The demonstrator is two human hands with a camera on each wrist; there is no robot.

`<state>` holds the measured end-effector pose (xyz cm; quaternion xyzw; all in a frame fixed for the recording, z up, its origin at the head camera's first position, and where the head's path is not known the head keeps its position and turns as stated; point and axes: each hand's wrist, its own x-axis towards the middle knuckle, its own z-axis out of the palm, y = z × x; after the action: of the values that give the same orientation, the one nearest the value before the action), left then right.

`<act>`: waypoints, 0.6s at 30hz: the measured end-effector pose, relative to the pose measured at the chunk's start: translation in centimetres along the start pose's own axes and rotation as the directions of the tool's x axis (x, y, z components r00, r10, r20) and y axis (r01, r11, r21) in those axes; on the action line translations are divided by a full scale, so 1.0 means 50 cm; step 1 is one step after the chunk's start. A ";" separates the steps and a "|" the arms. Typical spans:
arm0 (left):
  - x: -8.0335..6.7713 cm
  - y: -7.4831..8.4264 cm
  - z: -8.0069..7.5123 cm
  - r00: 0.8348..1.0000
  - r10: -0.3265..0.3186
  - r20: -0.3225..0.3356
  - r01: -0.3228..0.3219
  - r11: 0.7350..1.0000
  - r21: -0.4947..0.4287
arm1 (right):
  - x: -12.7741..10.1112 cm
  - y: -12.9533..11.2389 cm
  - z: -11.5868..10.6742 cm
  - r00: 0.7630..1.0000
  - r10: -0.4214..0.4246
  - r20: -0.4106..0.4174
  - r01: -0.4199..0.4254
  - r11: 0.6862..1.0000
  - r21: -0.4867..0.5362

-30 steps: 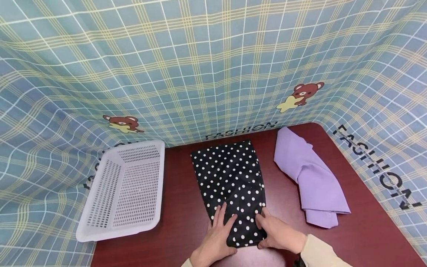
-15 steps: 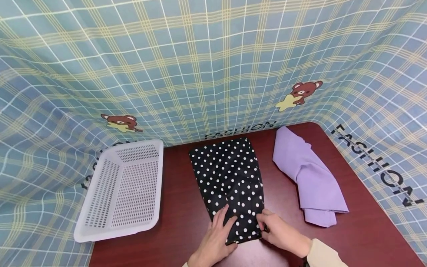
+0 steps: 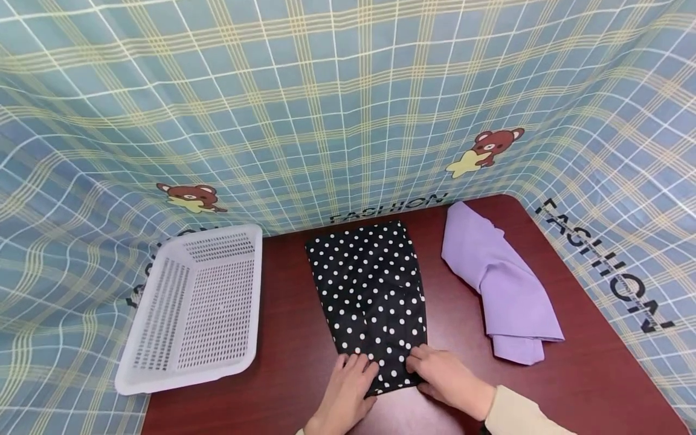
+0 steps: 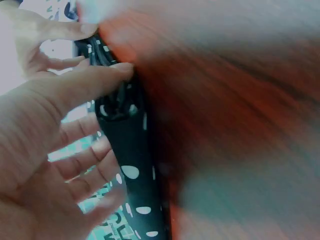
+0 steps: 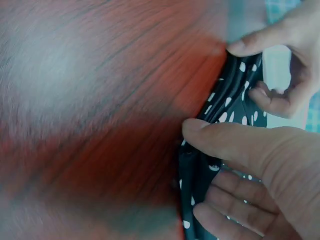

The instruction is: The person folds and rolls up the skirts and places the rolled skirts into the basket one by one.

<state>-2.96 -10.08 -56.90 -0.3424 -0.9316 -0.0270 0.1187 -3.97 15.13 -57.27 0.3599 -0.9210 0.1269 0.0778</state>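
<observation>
Two hands are working at the near edge of the table (image 3: pixel 283 362), where one folded black polka-dot cloth (image 3: pixel 370 284) is lying in the middle, reaching back toward the far edge. The left hand (image 3: pixel 348 386) and the right hand (image 3: pixel 440 374) are each pinching the cloth's near end, thumb under the folded layers and fingers curled over the top. One empty white perforated basket (image 3: pixel 190 314) is sitting at the table's left edge, and one folded lilac cloth (image 3: pixel 500 284) is lying toward the far right corner.

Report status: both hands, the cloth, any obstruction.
Left hand and right hand pinch near edge of polka-dot cloth. Cloth folded flat on table. Nothing in the way.
</observation>
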 end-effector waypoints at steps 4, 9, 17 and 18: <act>0.003 0.005 0.010 0.996 0.060 -0.060 -0.057 0.997 0.060 | 0.014 -0.007 0.002 0.996 -0.072 -0.043 0.067 0.994 -0.091; 0.006 0.016 0.014 0.993 0.088 -0.084 -0.080 0.992 0.100 | 0.027 -0.009 0.006 0.994 -0.106 -0.041 0.099 0.985 -0.139; 0.033 -0.012 -0.001 0.995 0.097 -0.035 -0.099 0.994 -0.042 | 0.046 -0.010 0.007 0.985 -0.173 -0.002 0.170 0.973 -0.159; 0.039 -0.017 -0.003 0.996 0.085 -0.021 -0.086 0.993 -0.082 | 0.048 -0.010 0.005 0.986 -0.167 -0.002 0.164 0.974 -0.156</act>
<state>-4.93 -9.54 -56.29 -0.3864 -0.9131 -0.0637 0.1137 -5.39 13.16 -56.88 0.4272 -0.8943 0.0508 0.1227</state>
